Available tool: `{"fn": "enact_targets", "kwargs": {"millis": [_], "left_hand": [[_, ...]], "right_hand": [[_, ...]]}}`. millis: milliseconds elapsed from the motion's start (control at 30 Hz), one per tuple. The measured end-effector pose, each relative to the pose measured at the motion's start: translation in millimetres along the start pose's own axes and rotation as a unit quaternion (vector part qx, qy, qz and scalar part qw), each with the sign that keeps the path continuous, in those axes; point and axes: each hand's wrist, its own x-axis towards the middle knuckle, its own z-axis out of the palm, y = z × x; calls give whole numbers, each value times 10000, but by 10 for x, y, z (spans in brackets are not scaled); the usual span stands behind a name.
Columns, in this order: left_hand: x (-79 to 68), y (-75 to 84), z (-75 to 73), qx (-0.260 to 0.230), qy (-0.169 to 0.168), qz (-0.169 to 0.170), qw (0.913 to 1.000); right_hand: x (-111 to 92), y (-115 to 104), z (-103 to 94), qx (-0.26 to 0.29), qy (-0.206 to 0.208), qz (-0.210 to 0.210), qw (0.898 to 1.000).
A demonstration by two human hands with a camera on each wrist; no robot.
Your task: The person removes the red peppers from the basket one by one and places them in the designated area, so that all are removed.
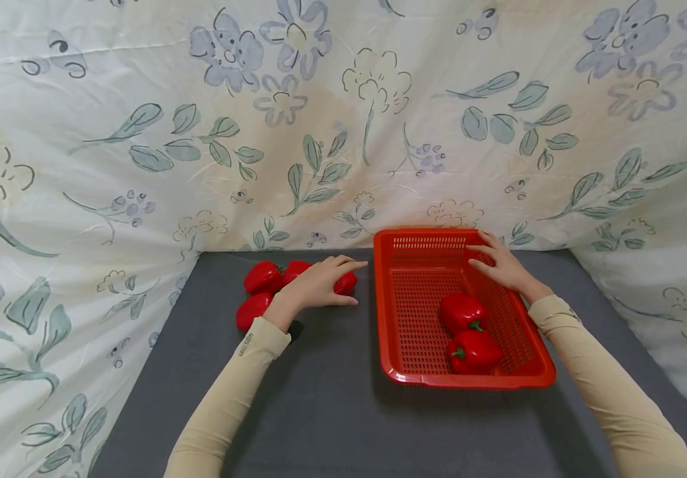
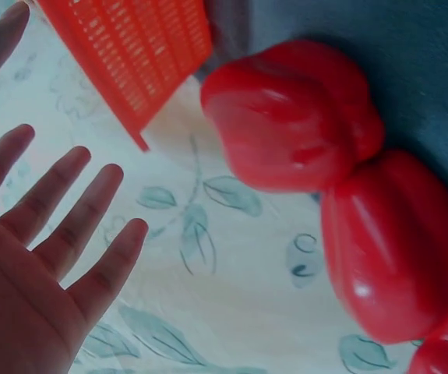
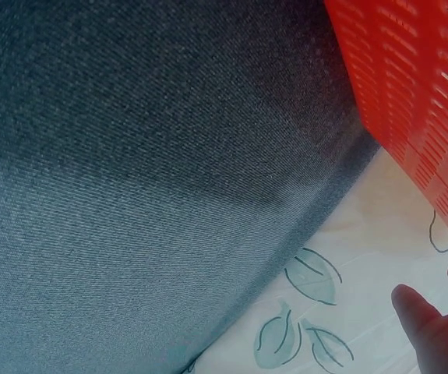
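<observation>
My left hand (image 1: 318, 284) is spread above the left pile, its fingers apart and pointing toward the basket. Beneath and around it lie several red bell peppers (image 1: 262, 277), partly covered by the hand. In the left wrist view the palm holds nothing, and a red bell pepper (image 2: 294, 125) lies off to its side. At the far right corner of the red plastic basket (image 1: 383, 318), my right hand (image 1: 506, 267) extends over the rim with loosely stretched fingers. Whether it touches the rim I cannot tell. Inside the basket sit two red bell peppers (image 1: 462, 312) with green stems.
A dark grey cloth-covered table (image 1: 319, 411) lies under everything. Behind and beside it hangs a pale floral curtain (image 1: 331, 133), close to the basket's far edge. The basket's slotted wall (image 3: 418, 101) rises beside the right wrist.
</observation>
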Motion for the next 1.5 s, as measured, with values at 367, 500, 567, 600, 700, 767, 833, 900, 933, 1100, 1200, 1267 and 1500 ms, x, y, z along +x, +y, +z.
{"fn": "enact_targets", "kwargs": {"millis": [367,500,567,600,700,767,833,900,933,1100,1200,1267,1500], "left_hand": [[219,194,1,13,-213,424,9989],[293,278,-12,-146,-326,599,9976],[335,316,-24,-220,-413,666,9967],[357,335,-30,-271,-454,687,9962],[430,385,-36,-371,-560,723,9951],[481,414,-34,-418,-600,740,9946],[531,437,-28,-431,-648,783,9939],[581,459,-20,-482,-691,826,9930],[604,472,-18,-522,-715,839,9925],[719,547,-17,-722,-899,874,9895],[782,597,-21,-786,-1012,860,9880],[824,625,-15,-870,-1072,847,9868],[984,713,43,-1016,-1238,803,9838]], "right_hand": [[-6,-18,-12,-9,-6,-27,10000],[1,-5,2,-35,-2,14,10000],[7,2,10,-40,-6,27,10000],[9,5,14,-39,-3,30,10000],[13,8,21,-27,26,13,10000],[15,8,22,-20,43,11,10000],[15,8,22,-11,57,17,10000],[15,2,18,-1,54,20,10000],[15,1,16,6,44,24,10000],[25,-1,2,48,28,34,10000],[38,7,0,72,20,25,10000],[50,23,3,65,33,-11,10000],[94,78,10,94,47,-127,9999]]}}
